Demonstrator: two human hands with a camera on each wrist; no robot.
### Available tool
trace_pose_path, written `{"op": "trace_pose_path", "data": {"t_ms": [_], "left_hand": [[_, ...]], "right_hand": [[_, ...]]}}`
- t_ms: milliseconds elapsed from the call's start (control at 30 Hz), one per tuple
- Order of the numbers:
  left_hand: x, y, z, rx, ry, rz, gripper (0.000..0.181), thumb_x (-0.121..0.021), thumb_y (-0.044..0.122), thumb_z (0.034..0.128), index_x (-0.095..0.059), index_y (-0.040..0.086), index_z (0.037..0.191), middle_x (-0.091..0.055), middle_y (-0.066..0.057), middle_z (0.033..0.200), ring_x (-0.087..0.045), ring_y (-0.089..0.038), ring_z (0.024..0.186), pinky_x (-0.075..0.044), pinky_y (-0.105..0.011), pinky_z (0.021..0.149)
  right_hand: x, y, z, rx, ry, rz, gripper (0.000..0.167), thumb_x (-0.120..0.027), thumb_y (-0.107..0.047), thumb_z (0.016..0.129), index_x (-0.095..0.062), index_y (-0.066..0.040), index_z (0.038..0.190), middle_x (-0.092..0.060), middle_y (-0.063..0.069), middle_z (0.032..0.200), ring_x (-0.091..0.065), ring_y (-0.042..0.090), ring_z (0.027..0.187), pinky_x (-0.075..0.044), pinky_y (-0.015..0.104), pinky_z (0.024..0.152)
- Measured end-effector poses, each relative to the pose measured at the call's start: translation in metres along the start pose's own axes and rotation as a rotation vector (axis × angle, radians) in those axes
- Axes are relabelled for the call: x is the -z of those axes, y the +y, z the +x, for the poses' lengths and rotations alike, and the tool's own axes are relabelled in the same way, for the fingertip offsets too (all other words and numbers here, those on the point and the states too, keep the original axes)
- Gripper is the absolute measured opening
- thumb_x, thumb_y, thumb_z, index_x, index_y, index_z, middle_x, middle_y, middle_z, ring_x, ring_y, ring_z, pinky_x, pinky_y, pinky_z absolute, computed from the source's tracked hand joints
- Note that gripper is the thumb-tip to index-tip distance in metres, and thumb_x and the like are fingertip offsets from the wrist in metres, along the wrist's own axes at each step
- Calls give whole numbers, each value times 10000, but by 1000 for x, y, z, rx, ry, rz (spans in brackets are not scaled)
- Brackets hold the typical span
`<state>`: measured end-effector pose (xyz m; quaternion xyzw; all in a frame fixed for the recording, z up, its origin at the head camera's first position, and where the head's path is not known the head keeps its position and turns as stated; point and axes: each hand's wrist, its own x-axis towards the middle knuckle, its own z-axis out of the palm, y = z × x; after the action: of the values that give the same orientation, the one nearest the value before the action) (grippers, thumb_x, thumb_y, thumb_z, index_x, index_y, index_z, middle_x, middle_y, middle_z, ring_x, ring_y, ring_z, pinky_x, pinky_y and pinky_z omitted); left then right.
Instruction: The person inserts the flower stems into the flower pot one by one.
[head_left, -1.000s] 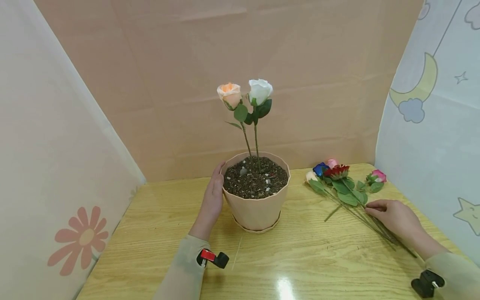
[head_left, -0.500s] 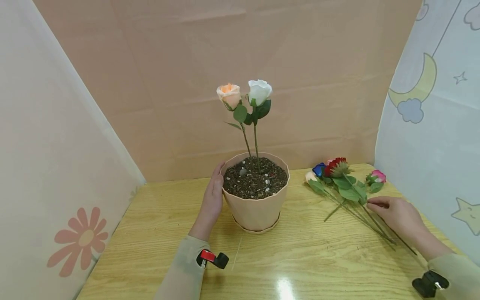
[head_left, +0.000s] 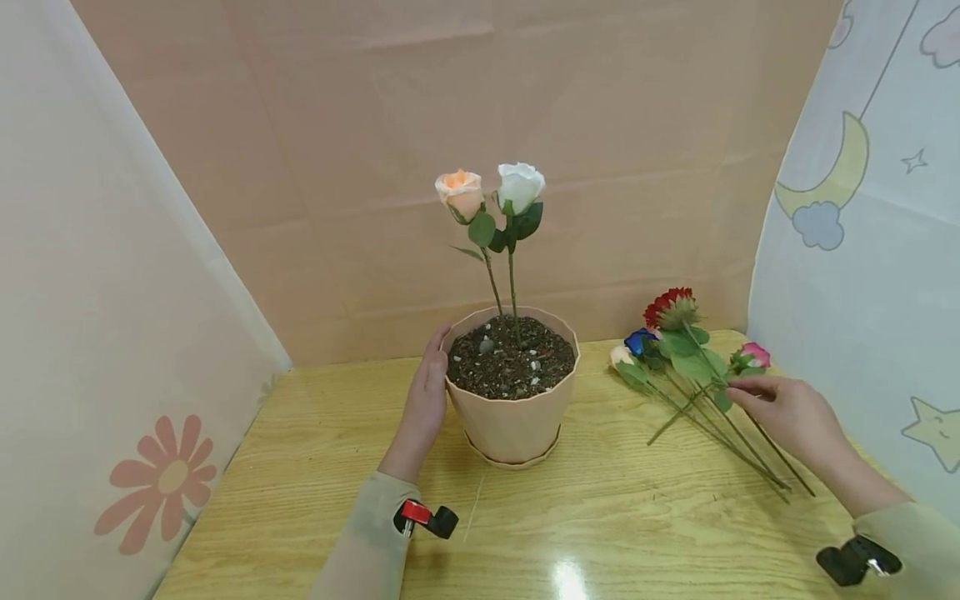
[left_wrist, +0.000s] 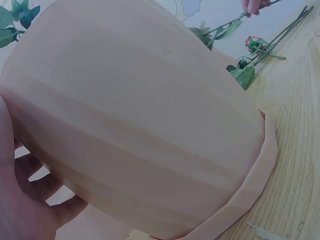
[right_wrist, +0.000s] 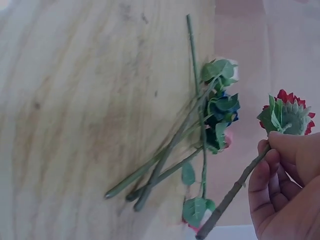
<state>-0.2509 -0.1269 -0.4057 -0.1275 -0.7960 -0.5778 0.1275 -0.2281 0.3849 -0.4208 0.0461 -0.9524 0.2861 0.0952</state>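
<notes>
A pale pink flowerpot [head_left: 513, 425] stands on its saucer, filled with dark soil [head_left: 510, 358]. A peach rose [head_left: 460, 194] and a white rose [head_left: 521, 187] stand upright in the soil. My left hand [head_left: 426, 392] lies along the pot's left side, touching its wall; in the left wrist view its fingers [left_wrist: 45, 187] reach along the far side. Between thumb and fingers, my right hand [head_left: 787, 414] pinches the green stem of a red, many-petalled flower [head_left: 670, 308]. That flower's head is raised over the other flowers, its stem slanting down toward me.
Several flowers lie on the wooden table [head_left: 600, 517] at the right: a blue rose [head_left: 640, 340], a cream one [head_left: 620, 355] and a deep pink one [head_left: 756, 355], their stems crossing. A peach cloth [head_left: 360, 167] hangs behind; printed cloths flank both sides.
My right hand has lifted the red flower; its head has risen from the pile, moving up and slightly left. The left hand and the pot have stayed in place.
</notes>
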Motion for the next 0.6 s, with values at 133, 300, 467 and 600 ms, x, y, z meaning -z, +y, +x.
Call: {"op": "trace_pose_path", "data": {"t_ms": [133,300,467,600], "left_hand": [[0,-1,0,3,3,5,571,-239,428,1222,-293,238,1758,-265,-39,1810,-218,-315,1666,-195,-615,1321],[0,-1,1,6,5,-5,575,-246,446,1222,-298,247,1759,-257,-34,1812,-206,-304,1669,-191,-615,1322],[-1,0,1,0,9,-16,574,-238,442,1224,-303,247,1760,-248,-48,1816,-204,-331,1669,-192,-634,1316],[-1,0,2,-18,10,-17,569,-245,416,1227,-307,222,1758,-251,-69,1814,-207,-346,1665,-190,-639,1315]], "right_hand": [[3,-13,5,15,22,17,461,-650,-328,1142,-724,64,1374,-720,331,1254,-710,425,991,-515,379,688],[6,-33,11,37,54,64,445,-660,-340,1137,-739,27,1374,-764,233,1171,-700,218,870,-516,332,653],[8,-57,16,45,87,128,442,-650,-357,1140,-733,7,1378,-785,126,1053,-692,129,801,-516,292,634],[8,-77,22,48,116,170,478,-660,-402,1129,-728,-9,1393,-792,114,1048,-688,93,800,-526,267,640]]}}
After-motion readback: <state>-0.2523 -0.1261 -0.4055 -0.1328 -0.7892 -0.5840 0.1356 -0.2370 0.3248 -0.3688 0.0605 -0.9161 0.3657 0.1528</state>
